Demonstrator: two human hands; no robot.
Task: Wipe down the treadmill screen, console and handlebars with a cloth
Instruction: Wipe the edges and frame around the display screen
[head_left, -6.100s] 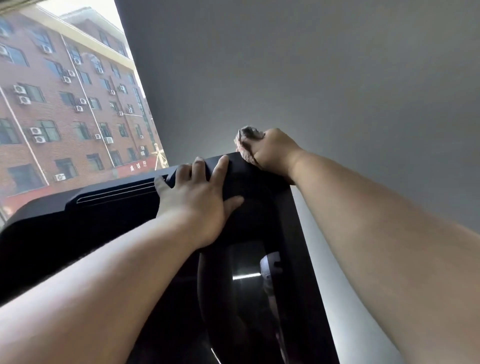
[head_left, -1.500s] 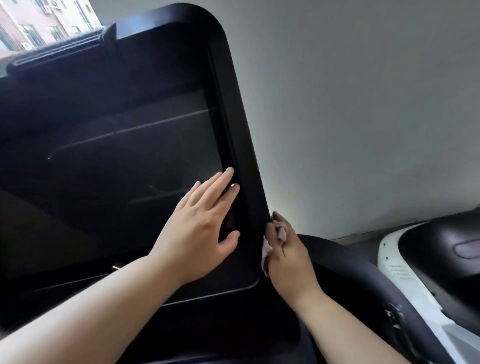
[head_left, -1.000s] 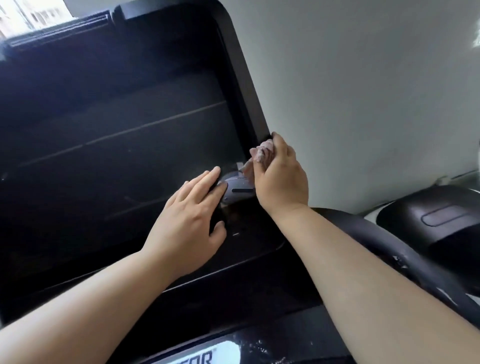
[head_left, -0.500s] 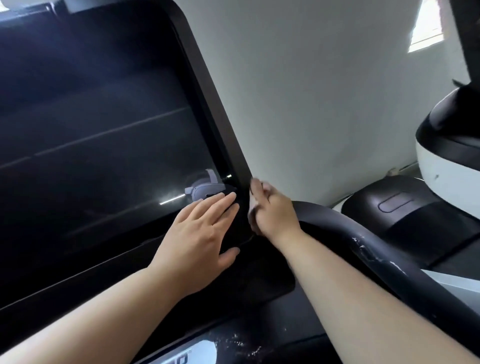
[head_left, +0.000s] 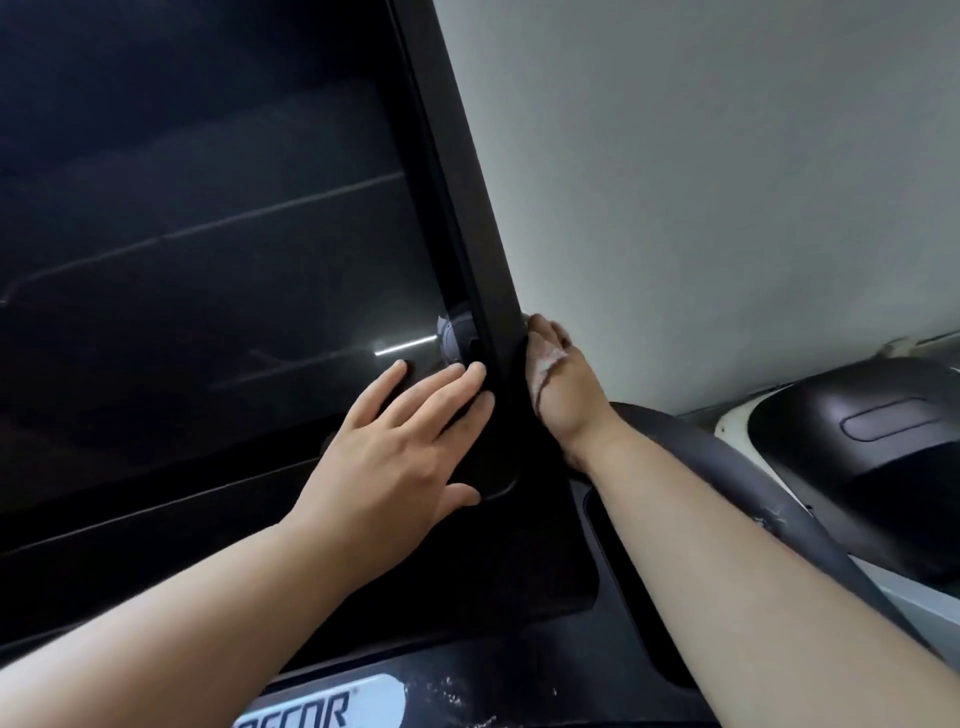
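Note:
The black treadmill screen (head_left: 208, 234) fills the left of the head view, framed by a dark bezel (head_left: 457, 208). My left hand (head_left: 400, 457) lies flat with straight fingers on the screen's lower right corner. My right hand (head_left: 561, 389) is behind the bezel's right edge and holds a small pale cloth (head_left: 545, 358) against it; only a bit of the cloth shows. The dark curved handlebar (head_left: 737, 483) runs down to the right under my right forearm. The console (head_left: 467, 675) below carries a white logo plate (head_left: 332, 701) and pale specks.
A plain grey wall (head_left: 701, 182) stands behind the screen. Another machine with a white and black housing (head_left: 857, 431) sits at the right, close to the handlebar.
The view has shifted closer to the screen's right edge. My right hand with the cloth stays at the lower part of the bezel's outer edge; my left hand stays flat on the screen corner.

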